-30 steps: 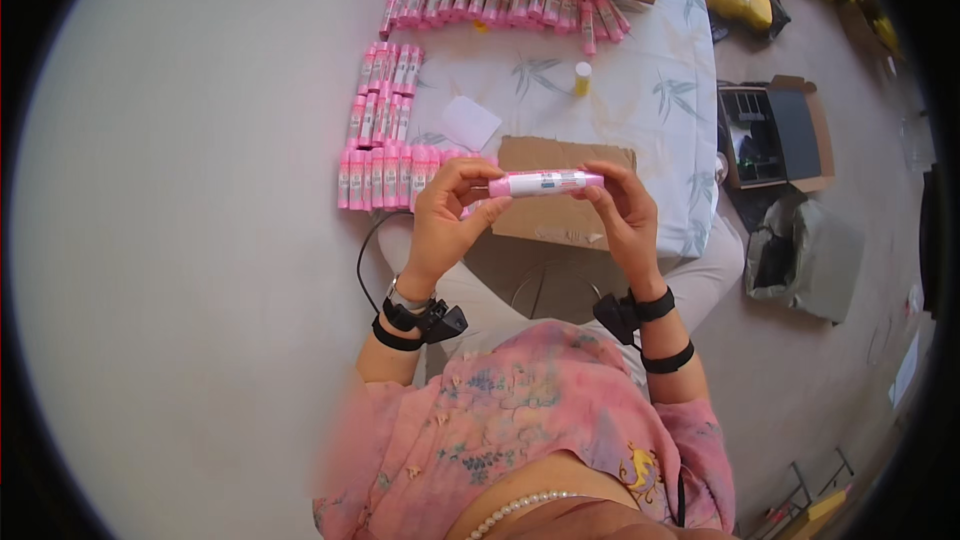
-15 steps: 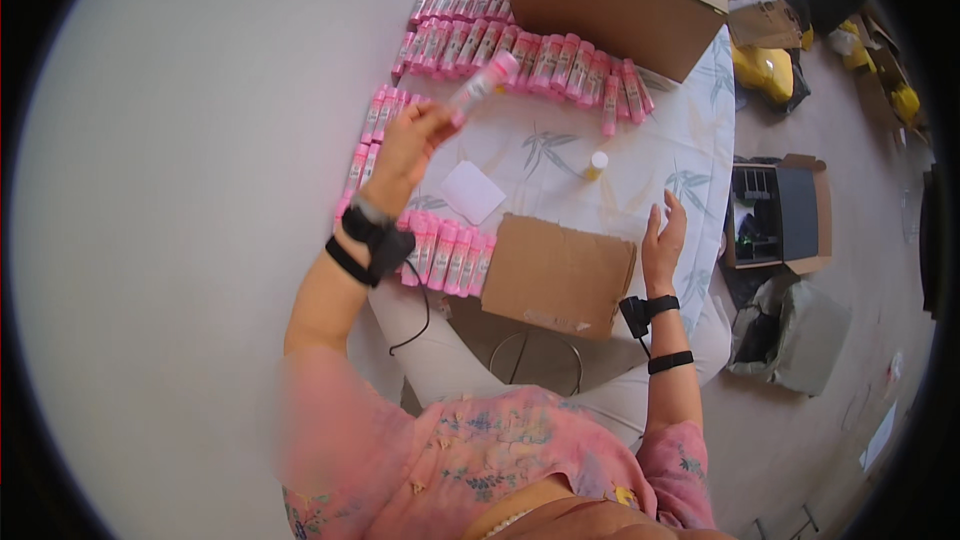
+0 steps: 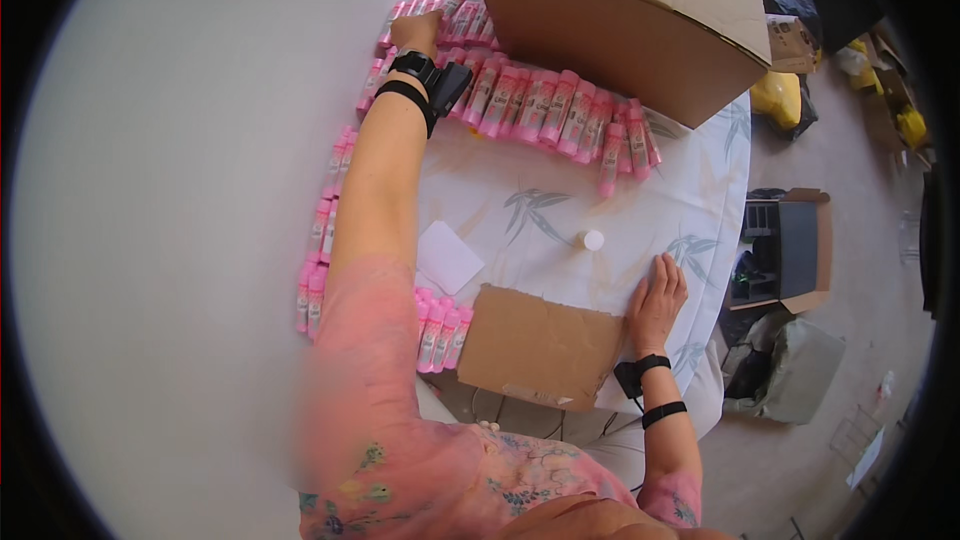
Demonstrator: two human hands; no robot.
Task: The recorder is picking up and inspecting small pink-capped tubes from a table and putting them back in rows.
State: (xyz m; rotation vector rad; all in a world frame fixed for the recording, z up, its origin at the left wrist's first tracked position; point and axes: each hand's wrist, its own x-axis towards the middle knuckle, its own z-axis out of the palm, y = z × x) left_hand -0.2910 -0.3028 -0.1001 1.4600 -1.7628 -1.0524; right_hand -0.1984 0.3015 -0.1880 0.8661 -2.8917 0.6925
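Note:
My left arm stretches to the far left of the table. There my left hand (image 3: 415,32) is closed on a pink-capped tube (image 3: 456,0), tilted over the back row of similar tubes (image 3: 462,24). Its fingertips are partly hidden. My right hand (image 3: 657,302) lies flat on the tablecloth (image 3: 560,270) at the right edge, fingers stretched out and holding nothing. Beside it lies a flat piece of brown cardboard (image 3: 540,345). A small white-capped bottle (image 3: 592,240) stands to the left of that hand, apart from it. Another row of pink tubes (image 3: 540,105) runs across the table in front of the back row.
A large cardboard box (image 3: 620,30) stands at the back of the table. More pink tubes line the left edge (image 3: 328,230) and the near side (image 3: 440,332). White paper (image 3: 449,257) lies mid-table. On the floor at right are an open box (image 3: 785,245) and a grey bag (image 3: 790,370).
My left hand has carried the tube forward and left to the back row. My right hand has come down flat onto the table edge. The view has shifted forward.

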